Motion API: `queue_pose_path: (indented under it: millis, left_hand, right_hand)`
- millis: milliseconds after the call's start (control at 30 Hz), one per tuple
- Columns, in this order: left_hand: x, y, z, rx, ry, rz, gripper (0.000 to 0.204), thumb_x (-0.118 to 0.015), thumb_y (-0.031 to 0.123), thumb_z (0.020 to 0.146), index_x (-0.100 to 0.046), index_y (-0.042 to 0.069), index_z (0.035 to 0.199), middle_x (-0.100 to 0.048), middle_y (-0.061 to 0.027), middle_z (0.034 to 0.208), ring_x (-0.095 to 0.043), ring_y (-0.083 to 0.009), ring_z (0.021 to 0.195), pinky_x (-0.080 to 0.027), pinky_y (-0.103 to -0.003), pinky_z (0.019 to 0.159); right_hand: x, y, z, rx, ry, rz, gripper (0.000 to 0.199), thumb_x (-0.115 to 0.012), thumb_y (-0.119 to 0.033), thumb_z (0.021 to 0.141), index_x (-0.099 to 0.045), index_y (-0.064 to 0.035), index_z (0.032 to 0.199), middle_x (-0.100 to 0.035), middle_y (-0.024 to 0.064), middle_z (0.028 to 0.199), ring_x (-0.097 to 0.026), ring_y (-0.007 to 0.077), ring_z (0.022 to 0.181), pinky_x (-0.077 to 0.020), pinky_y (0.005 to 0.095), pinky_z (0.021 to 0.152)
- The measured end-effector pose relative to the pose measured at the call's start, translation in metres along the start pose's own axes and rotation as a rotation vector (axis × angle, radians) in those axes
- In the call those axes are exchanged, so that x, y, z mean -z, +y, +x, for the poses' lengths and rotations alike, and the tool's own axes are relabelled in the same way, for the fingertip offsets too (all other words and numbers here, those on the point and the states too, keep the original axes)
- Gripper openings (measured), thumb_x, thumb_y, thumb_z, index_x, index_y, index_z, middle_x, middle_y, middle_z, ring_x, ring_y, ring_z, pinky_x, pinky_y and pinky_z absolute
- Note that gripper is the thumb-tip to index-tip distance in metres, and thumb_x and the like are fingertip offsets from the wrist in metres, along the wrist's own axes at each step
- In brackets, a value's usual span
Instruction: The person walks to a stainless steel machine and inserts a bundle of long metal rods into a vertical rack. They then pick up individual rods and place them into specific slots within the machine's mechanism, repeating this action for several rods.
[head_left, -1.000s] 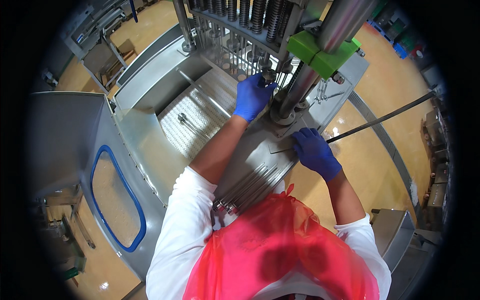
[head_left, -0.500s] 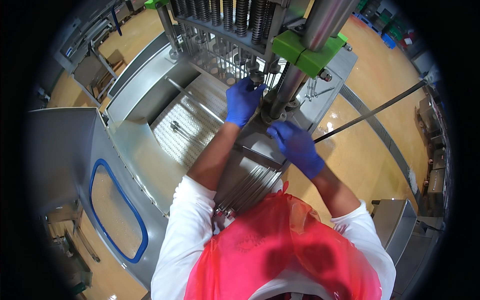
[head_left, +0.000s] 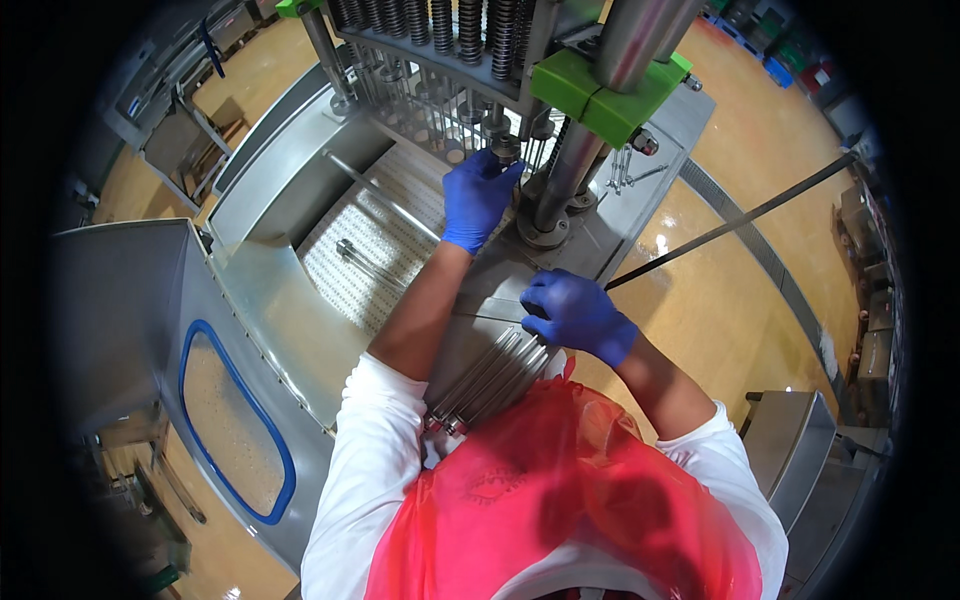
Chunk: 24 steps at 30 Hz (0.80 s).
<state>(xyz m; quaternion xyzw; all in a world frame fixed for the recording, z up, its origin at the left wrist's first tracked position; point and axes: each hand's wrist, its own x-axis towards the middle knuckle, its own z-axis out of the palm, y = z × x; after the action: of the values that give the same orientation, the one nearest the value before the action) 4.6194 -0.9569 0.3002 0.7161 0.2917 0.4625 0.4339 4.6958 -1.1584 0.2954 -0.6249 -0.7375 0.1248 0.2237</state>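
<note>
Red apron (head_left: 540,470), one, worn by me, its knot just beside the near end of the steel bench (head_left: 490,280).

Steel rods (head_left: 490,380), a loose bundle, at the bench's near end, headed ends toward my apron. Risk: a brush of apron or sleeve could roll some off the edge.

My right hand (head_left: 580,318), blue-gloved, just beyond the rods, at the bench's right edge. Fingers curled inward; whether they pinch anything I cannot tell.

Headed rod (head_left: 347,250), over the white conveyor belt (head_left: 375,215), left of the bench. Risk: if overlooked there, it could jam a moving belt.

My left hand (head_left: 477,203), blue-gloved, raised beyond the belt's right edge, thumb and fingers pinching a steel fitting (head_left: 507,150) below the spring bank (head_left: 470,35). Risks: a wet glove could let the fitting slip; any drop of the bank could trap my fingers.

Steel column (head_left: 572,175), on the bench right of that hand, green clamp block (head_left: 610,95) around it. Knuckles could knock it.

Small metal parts (head_left: 622,172), a cluster, beyond the column, near the bench's right edge. A bump could scatter them.
</note>
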Motion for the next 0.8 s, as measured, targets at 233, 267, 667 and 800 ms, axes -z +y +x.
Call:
queue_pose_path:
  millis: [233,267,667,800]
  left_hand:
    - [0.004,0.001,0.007,-0.018,-0.065,0.074,0.026,-0.081,0.018,0.084,-0.075,0.002,0.103,-0.075,-0.0092,0.082,-0.067,-0.0116,0.07,-0.053,-0.029,0.067]
    - [0.007,0.001,0.008,-0.021,-0.082,0.075,0.026,-0.082,0.019,0.084,-0.075,0.002,0.101,-0.074,-0.009,0.081,-0.066,-0.0114,0.069,-0.053,-0.029,0.066]
    - [0.009,-0.028,0.013,-0.112,-0.1,0.033,0.026,-0.084,0.023,0.082,-0.073,0.001,0.091,-0.069,-0.0072,0.071,-0.058,-0.0117,0.06,-0.05,-0.033,0.059]
    - [0.006,-0.007,0.01,-0.102,-0.079,0.047,0.026,-0.084,0.022,0.082,-0.072,0.0,0.091,-0.069,-0.0078,0.071,-0.059,-0.0125,0.06,-0.05,-0.034,0.059]
  right_hand:
    - [-0.006,-0.003,0.004,-0.054,-0.093,-0.139,0.024,-0.07,-0.018,0.083,-0.059,-0.0004,0.095,-0.063,0.0185,0.085,-0.065,0.036,0.084,-0.0529,0.0461,0.076]
    - [-0.006,-0.002,0.003,-0.066,-0.098,-0.123,0.023,-0.069,-0.017,0.084,-0.059,-0.0002,0.096,-0.063,0.0192,0.085,-0.065,0.0365,0.082,-0.0528,0.0464,0.076]
    - [0.101,-0.065,0.048,0.042,0.708,-0.267,0.028,-0.063,-0.017,0.097,-0.054,-0.0029,0.12,-0.067,0.0149,0.075,-0.066,0.0302,0.057,-0.0522,0.0419,0.051]
    - [0.068,-0.027,0.058,-0.184,0.523,-0.569,0.023,-0.065,-0.014,0.096,-0.058,-0.0052,0.115,-0.068,0.0129,0.073,-0.069,0.0287,0.06,-0.0545,0.038,0.051]
